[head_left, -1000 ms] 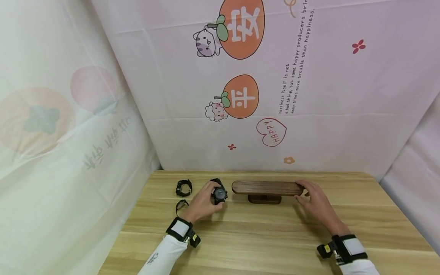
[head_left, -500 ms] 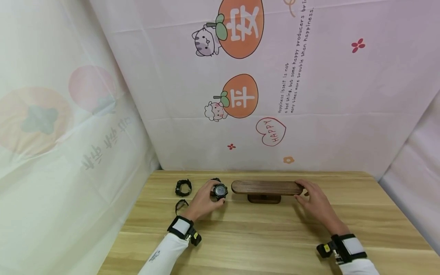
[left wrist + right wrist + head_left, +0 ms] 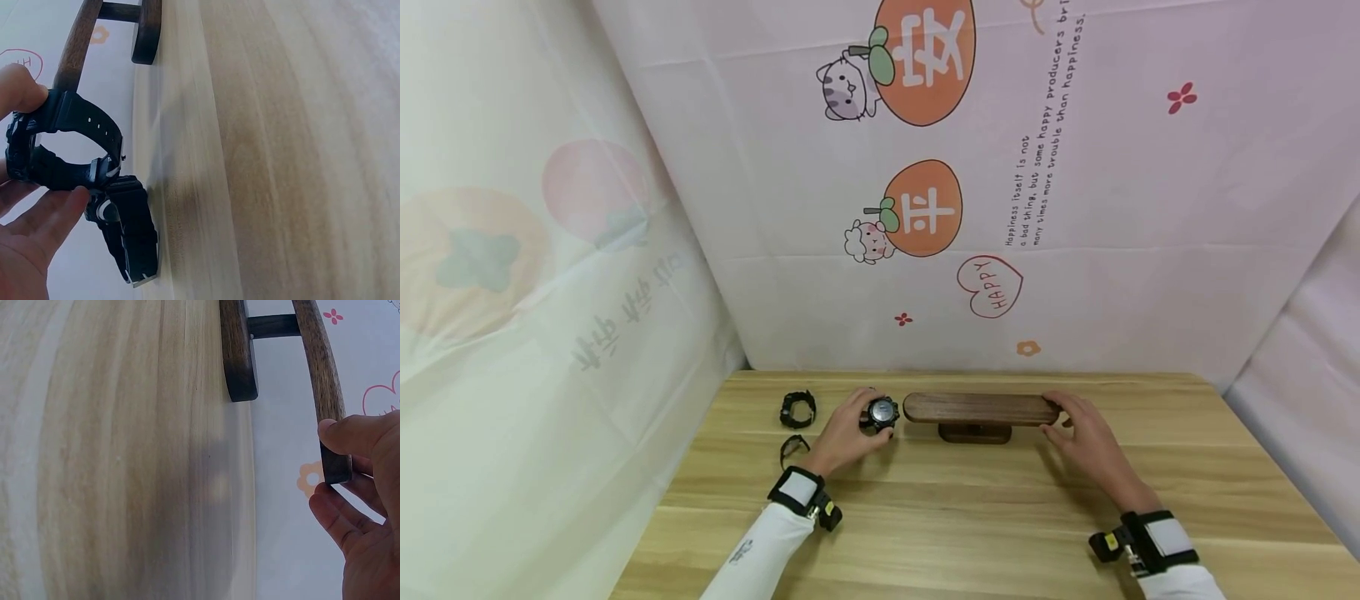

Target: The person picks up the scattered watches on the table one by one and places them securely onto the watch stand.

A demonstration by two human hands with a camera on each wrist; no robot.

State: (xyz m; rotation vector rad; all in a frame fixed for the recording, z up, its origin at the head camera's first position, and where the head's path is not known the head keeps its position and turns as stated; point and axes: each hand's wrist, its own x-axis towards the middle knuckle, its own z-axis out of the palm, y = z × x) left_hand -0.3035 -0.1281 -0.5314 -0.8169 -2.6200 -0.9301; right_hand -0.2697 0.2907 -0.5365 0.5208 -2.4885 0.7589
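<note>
My left hand (image 3: 839, 437) pinches a black wristwatch (image 3: 882, 412), its round dial facing up toward the head camera. In the left wrist view its buckled strap (image 3: 94, 122) forms a loop close to the bar's end. Just below that loop, another black watch (image 3: 139, 231) stands on the table. A dark wooden watch stand (image 3: 977, 408) has a long horizontal bar on a short post, with a small base (image 3: 973, 433) on the table. With thumb and fingers, my right hand (image 3: 1092, 446) grips the bar's right end.
Two more black watches lie at the left, one behind (image 3: 788, 410) and one nearer (image 3: 785, 450), beside my left wrist. The wood-grain table (image 3: 985, 525) ends at a printed white cloth (image 3: 1112, 292) at the back. Cloth also hangs along both sides.
My left hand has shifted slightly right with the watch, bringing it nearer the bar's left end, and the dial has tilted up. The right hand stays on the bar.
</note>
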